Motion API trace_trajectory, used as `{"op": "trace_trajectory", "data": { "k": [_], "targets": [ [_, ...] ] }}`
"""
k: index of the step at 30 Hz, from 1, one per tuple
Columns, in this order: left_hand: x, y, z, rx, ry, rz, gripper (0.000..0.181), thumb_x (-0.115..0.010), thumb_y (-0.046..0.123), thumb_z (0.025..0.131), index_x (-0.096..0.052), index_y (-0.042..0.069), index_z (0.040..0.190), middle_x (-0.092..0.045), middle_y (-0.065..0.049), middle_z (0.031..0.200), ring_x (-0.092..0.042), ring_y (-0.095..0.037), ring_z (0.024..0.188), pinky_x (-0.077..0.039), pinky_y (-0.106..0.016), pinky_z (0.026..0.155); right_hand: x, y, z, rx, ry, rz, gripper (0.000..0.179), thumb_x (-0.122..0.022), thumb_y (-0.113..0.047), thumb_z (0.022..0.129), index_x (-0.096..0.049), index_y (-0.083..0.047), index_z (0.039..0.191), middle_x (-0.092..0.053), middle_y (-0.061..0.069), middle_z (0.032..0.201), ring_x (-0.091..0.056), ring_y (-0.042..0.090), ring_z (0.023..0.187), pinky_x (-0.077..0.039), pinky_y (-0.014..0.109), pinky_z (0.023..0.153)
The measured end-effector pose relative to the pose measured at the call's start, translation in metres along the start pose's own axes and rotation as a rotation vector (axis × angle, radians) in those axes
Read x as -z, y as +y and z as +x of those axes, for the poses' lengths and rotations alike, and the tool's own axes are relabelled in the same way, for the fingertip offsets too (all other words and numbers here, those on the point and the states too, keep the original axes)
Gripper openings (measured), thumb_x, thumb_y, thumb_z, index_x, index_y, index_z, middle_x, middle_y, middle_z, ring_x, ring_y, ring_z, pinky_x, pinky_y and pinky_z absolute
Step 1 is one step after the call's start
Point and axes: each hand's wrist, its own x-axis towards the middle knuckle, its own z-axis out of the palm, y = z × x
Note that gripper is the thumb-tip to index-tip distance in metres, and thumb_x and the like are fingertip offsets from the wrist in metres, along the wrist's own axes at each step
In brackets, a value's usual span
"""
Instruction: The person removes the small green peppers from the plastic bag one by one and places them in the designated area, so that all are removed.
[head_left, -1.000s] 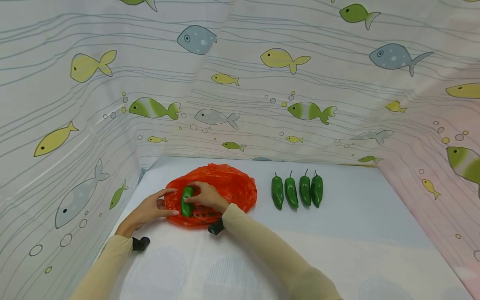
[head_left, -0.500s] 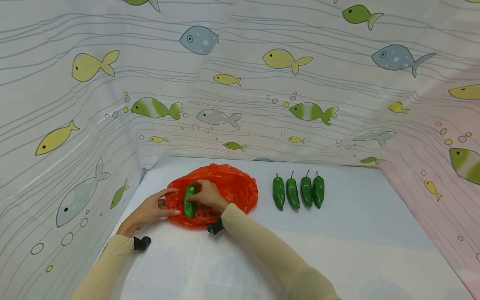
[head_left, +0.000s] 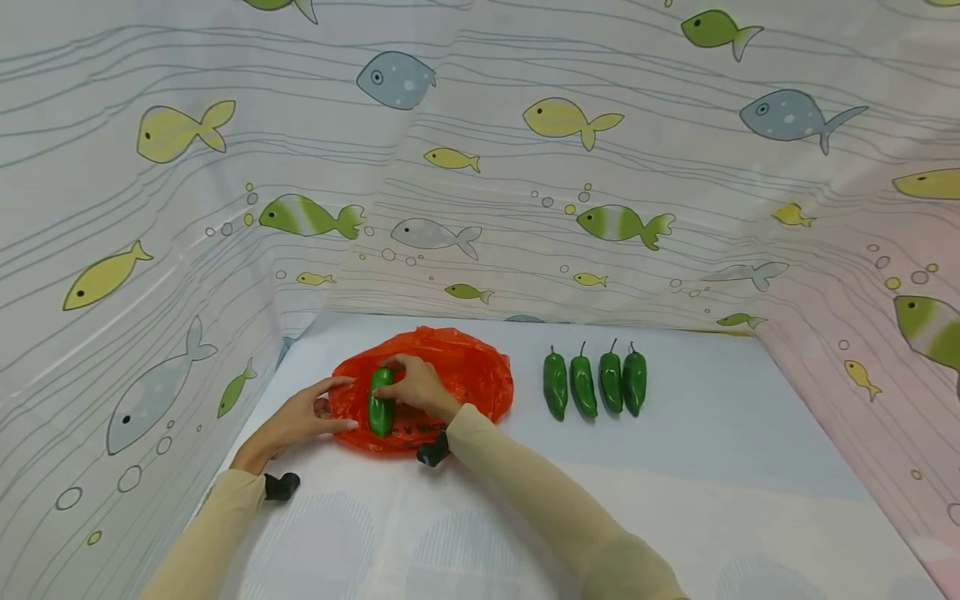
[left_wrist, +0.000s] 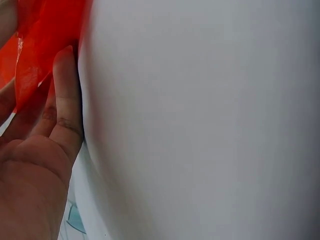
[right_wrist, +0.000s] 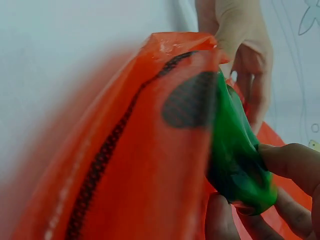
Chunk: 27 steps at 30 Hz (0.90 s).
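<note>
A glossy green chili pepper (head_left: 381, 408) is pinched between the thumb and fingers of my right hand (head_left: 417, 389). It stands lengthwise inside the mouth of a red plastic bag (head_left: 483, 383), which lies spread on the left of the table. In the right wrist view, the pepper (right_wrist: 240, 145) shows beside the bag's raised near edge (right_wrist: 145, 145), thumb on one side and fingertips below. My left hand (head_left: 296, 417) holds the bag's left rim, thumb and fingers apart. The left wrist view has the red film (left_wrist: 42, 55) between that hand's thumb and long fingers.
Several more green chili peppers (head_left: 583, 387) lie in a row to the right of the bag, stems pointing away. A white cloth covers the table (head_left: 712, 417). Fish-printed curtains (head_left: 495, 242) rise at the back and both sides.
The pepper in my right hand has shifted slightly to the right within the bag's mouth. My left hand stays at the bag's left rim, and the row of peppers is unmoved.
</note>
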Motion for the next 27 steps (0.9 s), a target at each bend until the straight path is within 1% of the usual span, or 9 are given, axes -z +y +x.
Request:
{"op": "trace_trajectory", "data": {
  "k": [2,5,11,15,19,23,27],
  "targets": [
    [0.000,-0.001,0.000,-0.002,-0.002,-0.007,0.081,-0.086,0.027,0.086,-0.042,0.012,0.154,-0.058,-0.018,0.121,-0.055,-0.028,0.098,-0.052,-0.029,0.074,0.002,-0.001,-0.001,0.001,-0.004,0.007,0.049,-0.086,-0.019,0.086,-0.066,-0.015,0.131,-0.062,0.002,0.114,-0.065,0.017,0.085,-0.061,0.039,0.076],
    [-0.001,-0.002,0.000,0.005,-0.003,-0.013,0.082,-0.086,0.028,0.086,-0.042,0.013,0.154,-0.058,-0.018,0.126,-0.057,-0.029,0.099,-0.055,-0.030,0.077,0.004,-0.002,-0.003,-0.003,-0.009,0.015,0.049,-0.086,-0.019,0.086,-0.066,-0.017,0.131,-0.061,0.002,0.116,-0.065,0.018,0.084,-0.061,0.039,0.076],
    [-0.001,-0.003,0.002,0.014,-0.009,-0.002,0.083,-0.086,0.029,0.086,-0.041,0.013,0.154,-0.059,-0.017,0.114,-0.056,-0.027,0.093,-0.053,-0.030,0.072,0.010,-0.001,-0.008,-0.017,-0.010,0.028,0.050,-0.086,-0.019,0.087,-0.065,-0.017,0.133,-0.061,0.001,0.118,-0.064,0.017,0.090,-0.061,0.039,0.079],
    [0.000,-0.004,0.003,0.012,-0.017,-0.009,0.083,-0.086,0.028,0.086,-0.040,0.012,0.154,-0.059,-0.019,0.123,-0.058,-0.028,0.097,-0.055,-0.031,0.075,0.016,0.000,-0.012,-0.013,-0.013,0.036,0.050,-0.085,-0.020,0.088,-0.065,-0.017,0.133,-0.061,0.000,0.119,-0.064,0.018,0.091,-0.061,0.040,0.080],
    [0.000,-0.003,0.003,0.014,-0.028,-0.024,0.084,-0.085,0.027,0.087,-0.038,0.011,0.156,-0.055,-0.022,0.134,-0.059,-0.030,0.102,-0.057,-0.033,0.078,0.022,0.000,-0.016,0.006,-0.027,0.035,0.052,-0.085,-0.020,0.088,-0.064,-0.016,0.135,-0.061,-0.002,0.121,-0.063,0.017,0.094,-0.060,0.041,0.081],
    [0.001,-0.004,0.005,0.022,-0.028,-0.020,0.084,-0.085,0.030,0.087,-0.039,0.011,0.155,-0.054,-0.023,0.135,-0.059,-0.030,0.104,-0.058,-0.033,0.080,0.028,-0.001,-0.019,0.027,-0.036,0.024,0.055,-0.085,-0.021,0.087,-0.063,-0.016,0.137,-0.062,-0.004,0.121,-0.060,0.016,0.101,-0.060,0.041,0.084],
    [0.001,-0.006,0.007,0.022,-0.025,-0.005,0.084,-0.085,0.031,0.087,-0.039,0.010,0.155,-0.053,-0.024,0.137,-0.059,-0.031,0.106,-0.058,-0.033,0.081,0.034,-0.001,-0.022,0.040,-0.046,0.000,0.053,-0.085,-0.023,0.087,-0.065,-0.018,0.135,-0.062,-0.007,0.121,-0.058,0.016,0.104,-0.059,0.043,0.085]
  ]
}}
